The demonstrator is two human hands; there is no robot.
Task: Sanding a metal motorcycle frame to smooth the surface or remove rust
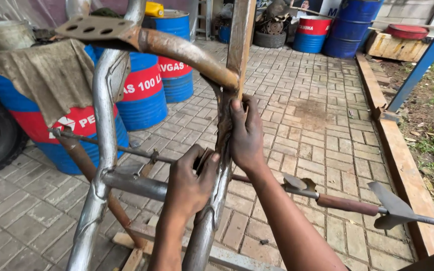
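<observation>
While both hands close on it, a rusty metal frame point(222, 120) stands upright over the brick paving point(317, 125).

Seen from the head camera, the right hand point(247, 133) has its grip wrapped around the frame's rusted upright bar just below where a curved rusty tube point(187, 52) joins it — fingers over the top, thumb pointing up. The left hand point(191, 183) sits lower on the same bar, its grip clenched around it with a small dark piece pinched at the fingertips; what that piece is cannot be told. A silvery bent tube point(105, 125) rises on the left side, tied in by a grey crossbar point(134, 184). Behind stand blue-and-red drums point(144, 95), one draped with a grey cloth point(46, 75) — and a thin rod with flat metal blades point(393, 208) runs off to the right.
</observation>
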